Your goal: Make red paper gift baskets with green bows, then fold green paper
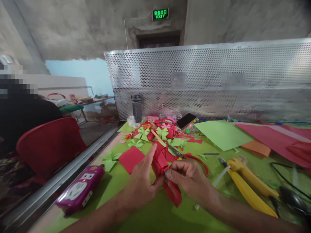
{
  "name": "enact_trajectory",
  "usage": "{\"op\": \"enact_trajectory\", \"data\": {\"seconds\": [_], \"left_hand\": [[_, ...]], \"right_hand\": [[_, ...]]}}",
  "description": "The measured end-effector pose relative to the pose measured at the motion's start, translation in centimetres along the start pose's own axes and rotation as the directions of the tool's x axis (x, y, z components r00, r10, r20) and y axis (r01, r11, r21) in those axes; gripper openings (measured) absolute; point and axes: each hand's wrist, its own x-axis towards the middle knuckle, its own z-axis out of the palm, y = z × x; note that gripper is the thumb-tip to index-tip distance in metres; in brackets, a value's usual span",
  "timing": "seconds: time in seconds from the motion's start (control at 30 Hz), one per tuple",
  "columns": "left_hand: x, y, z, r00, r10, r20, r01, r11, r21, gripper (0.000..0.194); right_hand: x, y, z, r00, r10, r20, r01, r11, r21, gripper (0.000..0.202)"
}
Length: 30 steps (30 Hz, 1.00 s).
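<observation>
Between my two hands is a red folded paper piece [159, 159], with a red loop-shaped strip [176, 194] hanging below it toward me. My left hand [143, 179] grips the piece from the left, thumb at its lower edge and fingers along its side. On the other side, my right hand [190, 178] pinches its lower right edge between thumb and fingertips. Just beyond the right hand lie red-handled scissors [202, 163], blades pointing away to the left. A flat red paper square [131, 158] is near my left fingers, and light green paper flowers [143, 133] lie behind.
A purple power box [81, 187] sits at the left table edge. To the right lie a yellow glue gun [252, 181] and green paper sheet [220, 133]. A bottle [136, 108], phone [186, 120] and perforated metal panel [204, 64] are at the back. A person sits left on a red chair [50, 145].
</observation>
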Motion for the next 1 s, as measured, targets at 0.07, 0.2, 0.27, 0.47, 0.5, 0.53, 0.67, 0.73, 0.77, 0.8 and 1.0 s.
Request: {"op": "enact_trajectory", "data": {"seconds": [0.07,0.2,0.27,0.47,0.5,0.53,0.67,0.73,0.77,0.8,1.0], "left_hand": [[-0.06,0.10,-0.01,1.000,-0.004,-0.007,0.004,1.000,-0.005,0.077],[0.08,0.25,-0.05,0.997,0.064,-0.032,-0.063,0.998,0.017,0.072],[0.22,0.21,-0.06,0.991,0.127,-0.048,-0.125,0.991,0.050,0.067],[0.22,-0.12,0.05,0.963,0.252,-0.097,-0.237,0.962,0.138,0.063],[0.18,-0.14,0.05,0.960,0.261,-0.099,-0.244,0.958,0.151,0.063],[0.15,-0.14,0.03,0.958,0.267,-0.102,-0.249,0.954,0.166,0.064],[0.20,-0.08,-0.07,0.947,0.303,-0.107,-0.274,0.935,0.226,0.065],[0.29,-0.11,-0.11,0.935,0.336,-0.115,-0.299,0.920,0.252,0.064],[0.33,-0.16,-0.11,0.929,0.352,-0.118,-0.313,0.913,0.261,0.063],[0.36,-0.21,-0.10,0.924,0.363,-0.122,-0.322,0.909,0.267,0.061],[0.28,-0.57,0.01,0.910,0.392,-0.139,-0.339,0.893,0.297,0.059]], "right_hand": [[-0.06,-0.14,0.03,0.999,0.033,0.014,-0.033,0.999,0.004,0.033],[-0.09,-0.04,0.08,0.998,0.049,0.037,-0.051,0.998,0.039,0.036],[-0.06,0.07,0.06,0.996,0.072,0.053,-0.076,0.994,0.075,0.038],[0.15,0.00,0.10,0.986,0.151,0.072,-0.163,0.964,0.211,0.042],[0.18,-0.01,0.15,0.984,0.159,0.077,-0.172,0.958,0.231,0.042],[0.22,-0.01,0.20,0.983,0.165,0.083,-0.181,0.951,0.249,0.042],[0.20,0.01,0.39,0.980,0.178,0.087,-0.196,0.930,0.310,0.042],[0.12,-0.01,0.43,0.979,0.183,0.089,-0.202,0.924,0.324,0.041],[0.08,-0.03,0.44,0.979,0.184,0.089,-0.204,0.922,0.329,0.041],[0.05,-0.05,0.46,0.979,0.183,0.090,-0.203,0.921,0.334,0.040],[-0.10,-0.16,0.62,0.980,0.185,0.078,-0.201,0.902,0.382,0.028]]}}
